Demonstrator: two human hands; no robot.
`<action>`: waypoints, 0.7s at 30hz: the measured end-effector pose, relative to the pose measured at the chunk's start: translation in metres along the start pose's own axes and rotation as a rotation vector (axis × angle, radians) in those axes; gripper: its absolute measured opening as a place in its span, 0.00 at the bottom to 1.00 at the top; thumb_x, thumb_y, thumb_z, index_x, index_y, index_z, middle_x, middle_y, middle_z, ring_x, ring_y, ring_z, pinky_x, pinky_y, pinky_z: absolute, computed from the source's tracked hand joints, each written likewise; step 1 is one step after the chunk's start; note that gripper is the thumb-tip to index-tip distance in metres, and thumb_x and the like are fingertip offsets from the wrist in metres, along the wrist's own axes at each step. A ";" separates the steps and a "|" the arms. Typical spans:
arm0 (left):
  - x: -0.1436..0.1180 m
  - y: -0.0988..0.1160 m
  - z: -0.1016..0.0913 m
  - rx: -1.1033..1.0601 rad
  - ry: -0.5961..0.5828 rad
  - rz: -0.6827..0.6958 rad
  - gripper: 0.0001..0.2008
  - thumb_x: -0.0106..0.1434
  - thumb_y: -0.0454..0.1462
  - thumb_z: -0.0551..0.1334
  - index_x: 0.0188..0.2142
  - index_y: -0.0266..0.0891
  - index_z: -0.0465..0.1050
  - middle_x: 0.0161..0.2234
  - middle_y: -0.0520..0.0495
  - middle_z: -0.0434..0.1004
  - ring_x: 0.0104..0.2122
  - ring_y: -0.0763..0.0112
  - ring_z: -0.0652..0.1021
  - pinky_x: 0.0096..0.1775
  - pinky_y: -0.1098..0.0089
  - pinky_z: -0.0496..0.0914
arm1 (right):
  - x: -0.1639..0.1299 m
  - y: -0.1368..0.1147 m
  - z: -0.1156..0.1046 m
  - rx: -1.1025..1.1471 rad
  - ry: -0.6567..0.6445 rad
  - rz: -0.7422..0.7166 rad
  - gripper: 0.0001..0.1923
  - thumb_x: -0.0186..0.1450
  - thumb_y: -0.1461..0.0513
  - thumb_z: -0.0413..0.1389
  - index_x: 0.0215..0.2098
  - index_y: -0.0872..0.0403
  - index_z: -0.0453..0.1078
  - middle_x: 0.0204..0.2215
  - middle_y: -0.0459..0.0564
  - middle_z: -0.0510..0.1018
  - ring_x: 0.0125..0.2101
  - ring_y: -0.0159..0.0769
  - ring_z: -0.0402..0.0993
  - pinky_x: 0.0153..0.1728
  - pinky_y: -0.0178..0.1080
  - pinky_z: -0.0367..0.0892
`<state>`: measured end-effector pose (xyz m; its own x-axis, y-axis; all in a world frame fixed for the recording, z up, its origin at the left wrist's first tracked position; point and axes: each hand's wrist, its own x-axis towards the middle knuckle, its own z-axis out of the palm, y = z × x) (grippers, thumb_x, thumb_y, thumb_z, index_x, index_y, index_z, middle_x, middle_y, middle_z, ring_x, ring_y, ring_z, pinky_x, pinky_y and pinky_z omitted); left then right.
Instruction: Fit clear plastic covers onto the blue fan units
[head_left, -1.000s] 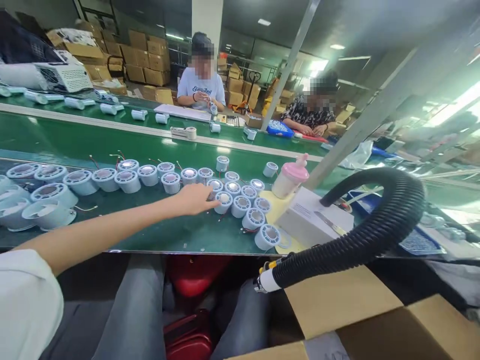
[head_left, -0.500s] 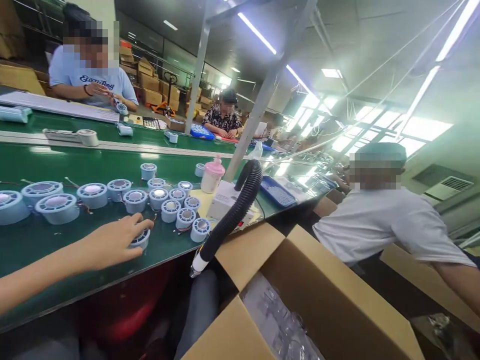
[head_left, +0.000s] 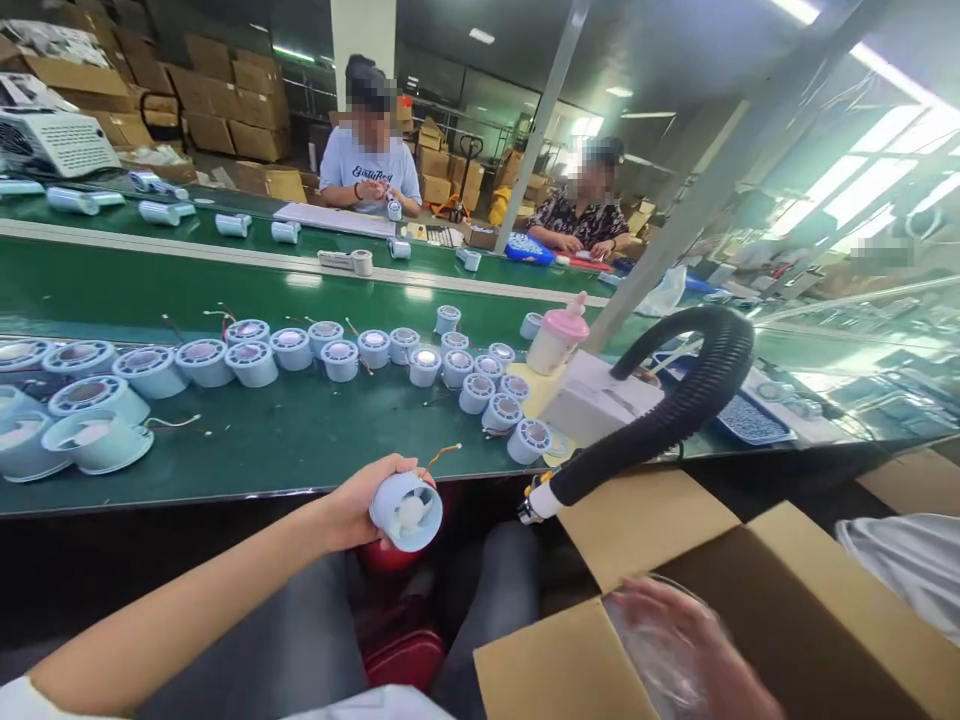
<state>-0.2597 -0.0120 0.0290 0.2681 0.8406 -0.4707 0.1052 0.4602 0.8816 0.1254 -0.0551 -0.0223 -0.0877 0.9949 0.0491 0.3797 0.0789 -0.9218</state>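
My left hand (head_left: pixel 352 508) is closed around a light-blue fan housing (head_left: pixel 406 512), held just off the front edge of the green table. The housing's open end faces me and shows small white blades; thin red and yellow wires with a connector stick up from it. My right hand (head_left: pixel 679 630), smeared by motion, is inside an open cardboard box (head_left: pixel 570 660) at lower right. Around its fingers is clear plastic (head_left: pixel 664 675), and whether they grip a piece does not show. Many similar fan housings (head_left: pixel 251 362) stand in rows on the green table (head_left: pixel 300 440).
A black flexible hose (head_left: pixel 652 440) with a metal tip arches from a white box unit (head_left: pixel 577 395) beside a pink-lidded bottle (head_left: pixel 558 335). Behind it is a blue tray (head_left: pixel 750 415) of small parts. Two people sit across the table, beyond a metal post (head_left: pixel 540 130).
My left hand has lifted a fan housing from the table and brought it toward me, over the edge. My right hand has come into view in the box. The view has swung left.
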 end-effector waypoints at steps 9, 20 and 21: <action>-0.026 -0.027 0.012 0.294 -0.204 0.138 0.15 0.63 0.45 0.54 0.38 0.37 0.72 0.32 0.50 0.71 0.26 0.75 0.69 0.25 0.75 0.66 | 0.022 -0.095 0.153 -0.761 -0.231 -0.675 0.26 0.62 0.64 0.54 0.59 0.47 0.64 0.55 0.60 0.67 0.46 0.53 0.69 0.38 0.53 0.74; -0.037 -0.034 0.020 0.918 -0.014 0.345 0.13 0.65 0.40 0.53 0.42 0.43 0.74 0.45 0.47 0.69 0.40 0.67 0.74 0.44 0.67 0.67 | 0.029 -0.085 0.154 -0.498 -0.510 -0.370 0.09 0.55 0.69 0.62 0.33 0.51 0.75 0.54 0.54 0.67 0.50 0.48 0.68 0.44 0.49 0.72; -0.037 -0.035 0.019 0.923 -0.004 0.350 0.13 0.65 0.40 0.53 0.42 0.42 0.74 0.44 0.47 0.69 0.39 0.67 0.74 0.43 0.67 0.67 | 0.028 -0.085 0.153 -0.458 -0.513 -0.344 0.10 0.55 0.69 0.63 0.35 0.51 0.75 0.55 0.54 0.66 0.50 0.47 0.68 0.45 0.48 0.72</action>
<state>-0.2547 -0.0644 0.0161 0.4296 0.8851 -0.1790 0.7249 -0.2198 0.6528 -0.0499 -0.0434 -0.0012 -0.6439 0.7650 0.0161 0.5876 0.5078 -0.6300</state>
